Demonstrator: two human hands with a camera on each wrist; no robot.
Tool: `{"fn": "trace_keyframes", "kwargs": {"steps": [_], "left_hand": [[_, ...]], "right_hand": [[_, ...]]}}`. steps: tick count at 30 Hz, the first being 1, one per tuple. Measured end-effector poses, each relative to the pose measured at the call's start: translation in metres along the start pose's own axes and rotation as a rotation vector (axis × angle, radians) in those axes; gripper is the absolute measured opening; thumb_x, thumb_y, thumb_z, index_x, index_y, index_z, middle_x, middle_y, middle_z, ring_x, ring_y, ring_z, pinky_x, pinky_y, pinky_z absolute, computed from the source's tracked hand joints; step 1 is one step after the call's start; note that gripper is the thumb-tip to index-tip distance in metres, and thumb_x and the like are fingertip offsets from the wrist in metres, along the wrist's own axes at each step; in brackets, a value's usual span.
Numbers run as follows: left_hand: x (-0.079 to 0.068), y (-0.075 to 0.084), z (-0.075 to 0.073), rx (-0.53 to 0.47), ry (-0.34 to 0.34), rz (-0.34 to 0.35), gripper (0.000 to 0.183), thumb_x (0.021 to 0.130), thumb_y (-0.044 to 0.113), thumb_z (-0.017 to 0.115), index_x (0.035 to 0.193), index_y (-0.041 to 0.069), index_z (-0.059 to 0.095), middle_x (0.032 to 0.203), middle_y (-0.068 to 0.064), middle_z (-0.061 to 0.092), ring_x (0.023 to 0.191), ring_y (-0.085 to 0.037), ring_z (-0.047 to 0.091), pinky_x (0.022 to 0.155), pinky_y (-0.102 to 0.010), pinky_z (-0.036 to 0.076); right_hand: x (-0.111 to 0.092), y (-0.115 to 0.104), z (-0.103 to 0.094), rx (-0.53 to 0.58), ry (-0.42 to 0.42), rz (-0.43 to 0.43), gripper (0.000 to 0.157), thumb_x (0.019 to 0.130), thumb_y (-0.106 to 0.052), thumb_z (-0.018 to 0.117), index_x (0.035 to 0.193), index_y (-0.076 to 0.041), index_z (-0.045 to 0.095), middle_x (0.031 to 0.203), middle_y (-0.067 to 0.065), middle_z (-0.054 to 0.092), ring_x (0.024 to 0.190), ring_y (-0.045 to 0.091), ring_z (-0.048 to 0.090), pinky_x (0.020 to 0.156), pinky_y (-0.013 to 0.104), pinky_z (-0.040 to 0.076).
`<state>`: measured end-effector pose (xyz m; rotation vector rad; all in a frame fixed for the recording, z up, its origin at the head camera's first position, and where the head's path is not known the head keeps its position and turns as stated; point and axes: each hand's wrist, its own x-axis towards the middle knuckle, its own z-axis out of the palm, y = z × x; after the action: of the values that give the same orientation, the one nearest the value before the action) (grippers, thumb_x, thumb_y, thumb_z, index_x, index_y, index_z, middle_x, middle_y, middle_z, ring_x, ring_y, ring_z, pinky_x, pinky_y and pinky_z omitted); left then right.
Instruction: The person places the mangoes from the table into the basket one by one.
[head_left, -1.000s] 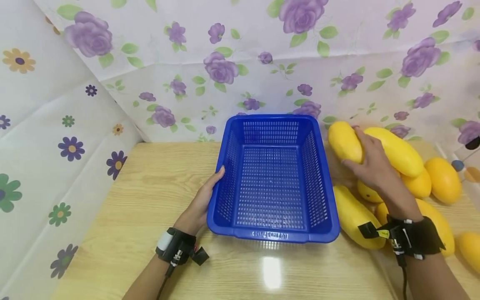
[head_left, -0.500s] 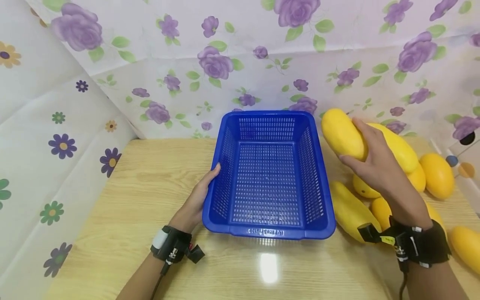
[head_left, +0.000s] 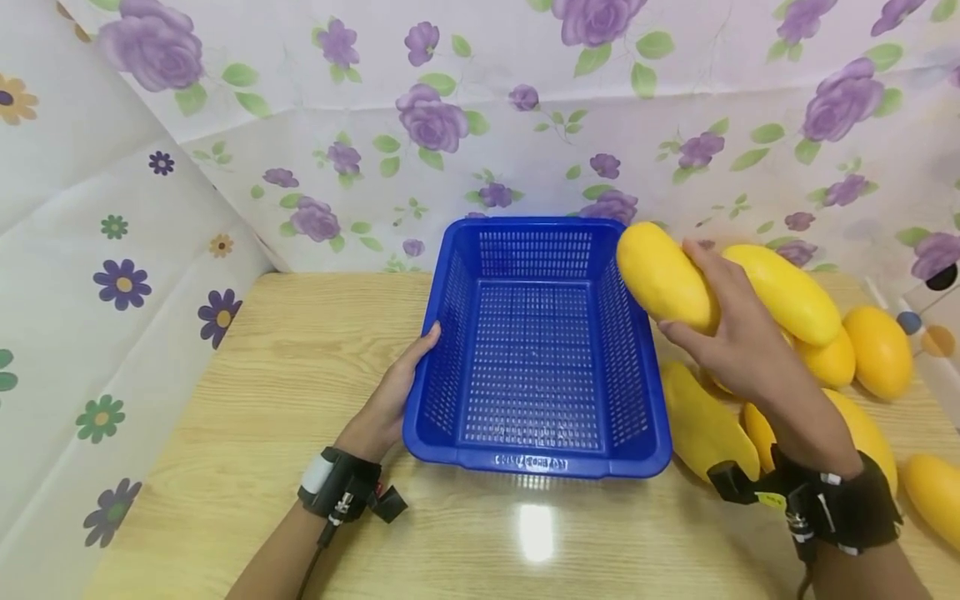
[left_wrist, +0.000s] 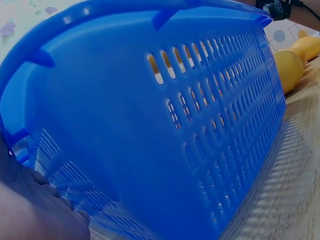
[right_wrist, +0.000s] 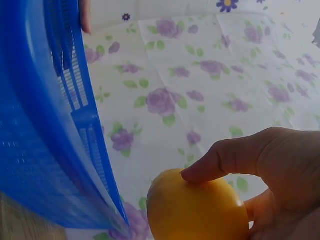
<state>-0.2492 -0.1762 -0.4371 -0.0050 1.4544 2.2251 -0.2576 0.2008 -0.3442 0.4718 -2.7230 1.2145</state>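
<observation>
A blue plastic basket [head_left: 534,367] with perforated walls stands on the wooden table, nothing inside it. My left hand [head_left: 390,404] grips its left side, thumb over the rim; the left wrist view shows the fingers [left_wrist: 47,192] against the outer wall. A plump yellow mango [head_left: 663,279] is raised in my right hand [head_left: 738,337], pinched between thumb and fingers. Its far end overlaps the basket's right rim in the head view. In the right wrist view the thumb lies on top of the mango [right_wrist: 195,210], beside the basket's wall [right_wrist: 45,125].
Several more mangoes lie right of the basket: a long one [head_left: 705,425] close to its wall, another [head_left: 787,292] on top of the pile, an orange-yellow one [head_left: 877,350] at the far right. A flowered cloth [head_left: 517,142] covers the wall behind the table [head_left: 315,350].
My right hand has lifted the mango off the pile and carried it left to the basket's right rim. The left hand keeps its grip on the basket; the view has shifted slightly.
</observation>
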Motion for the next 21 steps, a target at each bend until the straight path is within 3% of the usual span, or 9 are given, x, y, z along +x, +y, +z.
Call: {"fn": "trace_keyframes", "kwargs": {"steps": [2,8,14,21], "left_hand": [[0.0,0.0,0.0,0.004,0.001,-0.003,0.071,0.1,0.055,0.041,0.159,0.028,0.015,0.152,-0.025,0.025,0.126,-0.034,0.043,0.096,-0.049,0.041],[0.001,0.0,0.0,0.008,-0.011,0.003,0.07,0.101,0.055,0.039,0.159,0.026,0.015,0.149,-0.025,0.028,0.123,-0.034,0.045,0.093,-0.047,0.043],[0.001,-0.001,0.0,0.004,-0.005,-0.003,0.068,0.101,0.055,0.037,0.159,0.025,0.016,0.147,-0.024,0.03,0.122,-0.033,0.045,0.09,-0.045,0.044],[0.0,0.001,0.002,-0.001,0.006,-0.012,0.068,0.101,0.055,0.038,0.158,0.025,0.017,0.147,-0.023,0.031,0.121,-0.033,0.046,0.089,-0.044,0.044]], "right_hand": [[-0.001,-0.004,0.003,0.007,-0.004,-0.027,0.086,0.091,-0.012,0.067,0.16,-0.016,0.017,0.152,0.025,0.028,0.111,0.038,0.038,0.081,0.046,0.035],[-0.002,-0.009,0.011,0.051,-0.007,-0.081,0.086,0.089,-0.01,0.07,0.16,-0.018,0.021,0.156,0.018,0.028,0.126,0.037,0.035,0.096,0.06,0.03],[-0.003,-0.011,0.018,0.065,-0.018,-0.136,0.087,0.087,-0.008,0.071,0.159,-0.023,0.024,0.156,0.016,0.03,0.128,0.037,0.034,0.095,0.061,0.03],[-0.002,-0.011,0.024,0.09,-0.042,-0.207,0.087,0.086,-0.009,0.073,0.159,-0.019,0.025,0.156,0.017,0.03,0.133,0.037,0.035,0.102,0.062,0.03]]}}
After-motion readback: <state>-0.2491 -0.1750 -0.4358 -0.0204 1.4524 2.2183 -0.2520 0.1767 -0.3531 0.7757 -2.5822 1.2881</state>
